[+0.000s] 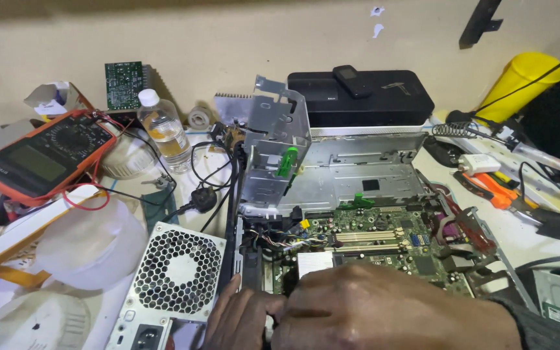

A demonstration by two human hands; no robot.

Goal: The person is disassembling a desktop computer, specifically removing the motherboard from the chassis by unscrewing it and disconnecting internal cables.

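An opened desktop computer case (358,162) lies in front of me with its green motherboard (384,236) exposed and a grey drive cage (277,149) tilted upright. My right hand (390,311) rests knuckles-up over the near edge of the motherboard, next to a silver heatsink (314,262). Its fingers curl downward out of sight. My left hand (238,317) presses against it from the left, at the black case edge beside the power supply (176,275). A small pale piece shows between the two hands. Whether either hand grips it is hidden.
An orange multimeter (40,155) with red leads sits at the far left, beside a clear bottle (163,129) and a small green circuit board (123,84). A black box (361,97) stands behind the case. A yellow cylinder (523,81), a soldering iron (539,155) and orange-handled tools (494,191) lie right.
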